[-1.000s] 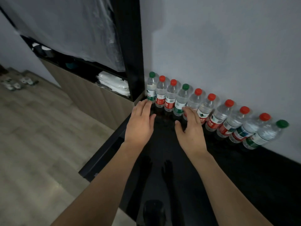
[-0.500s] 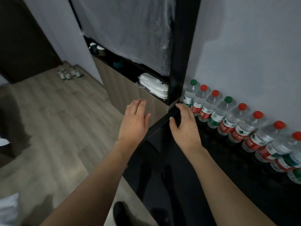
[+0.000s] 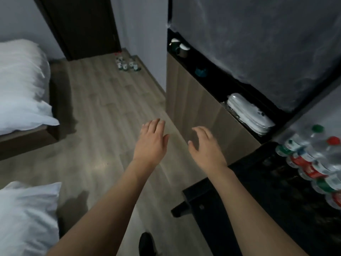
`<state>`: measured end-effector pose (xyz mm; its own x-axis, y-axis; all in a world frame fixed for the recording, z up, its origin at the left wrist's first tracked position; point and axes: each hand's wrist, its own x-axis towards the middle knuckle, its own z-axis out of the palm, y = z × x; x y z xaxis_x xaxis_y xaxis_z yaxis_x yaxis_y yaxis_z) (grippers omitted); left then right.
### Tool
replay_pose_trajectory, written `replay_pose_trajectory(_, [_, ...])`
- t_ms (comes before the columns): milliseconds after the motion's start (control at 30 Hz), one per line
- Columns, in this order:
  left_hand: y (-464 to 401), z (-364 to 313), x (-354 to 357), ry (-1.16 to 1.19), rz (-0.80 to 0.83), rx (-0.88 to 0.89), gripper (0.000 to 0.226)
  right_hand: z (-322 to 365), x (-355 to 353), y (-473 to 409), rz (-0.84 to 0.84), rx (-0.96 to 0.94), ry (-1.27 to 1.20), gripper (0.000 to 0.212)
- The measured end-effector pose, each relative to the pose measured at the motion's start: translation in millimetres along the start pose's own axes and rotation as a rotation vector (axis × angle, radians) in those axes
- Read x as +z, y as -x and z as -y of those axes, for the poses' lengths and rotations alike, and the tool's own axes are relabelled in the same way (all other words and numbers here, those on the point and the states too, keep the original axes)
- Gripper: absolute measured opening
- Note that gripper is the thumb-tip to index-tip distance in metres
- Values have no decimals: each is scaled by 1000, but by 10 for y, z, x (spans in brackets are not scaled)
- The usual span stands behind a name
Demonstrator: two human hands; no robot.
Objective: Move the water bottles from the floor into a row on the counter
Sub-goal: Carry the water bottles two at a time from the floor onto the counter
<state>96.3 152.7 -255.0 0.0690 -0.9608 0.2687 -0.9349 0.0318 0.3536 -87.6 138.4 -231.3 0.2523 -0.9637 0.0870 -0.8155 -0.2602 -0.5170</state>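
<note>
- The row of bottles (image 3: 313, 163) now sits far right on the black bench (image 3: 258, 191); more bottles on the floor (image 3: 127, 64) wait by the door
- Left hand (image 3: 151, 143) and right hand (image 3: 206, 148) have left the row, each grip loose, empty – likely heading for those

Two bare hands show, the left hand (image 3: 151, 140) and the right hand (image 3: 206, 146), both holding nothing. Along the back edge of the glossy black counter (image 3: 258, 191) about six clear plastic water bottles in a row (image 3: 313, 163) can be made out, blurred and cut by the frame, while a cluster of small clear bottles on the floor (image 3: 127, 64) is too far to count. Two white pillows (image 3: 20, 84) lie at the left
</note>
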Motion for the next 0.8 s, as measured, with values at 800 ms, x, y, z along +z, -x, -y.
replay_pose_trajectory(800, [-639, 1655, -466, -331, 140, -325, 49, 1045, 1018, -1654, 384, -284, 251, 51])
